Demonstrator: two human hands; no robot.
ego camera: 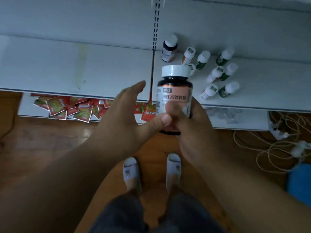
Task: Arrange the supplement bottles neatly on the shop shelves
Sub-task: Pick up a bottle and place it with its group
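Bottle [174,91], dark with a white cap and pink label, stands upright at frame centre, gripped by the right hand [190,125]. Left hand [127,115] is spread open, its thumb touching the bottle's base. Small bottles [217,73] stand on the white shelf [269,81] at upper right.

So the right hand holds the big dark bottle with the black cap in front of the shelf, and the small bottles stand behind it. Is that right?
Not quite: the cap is white, not black. The head view shows the right hand holding the big dark bottle in front of the shelf, with the small bottles standing behind it.
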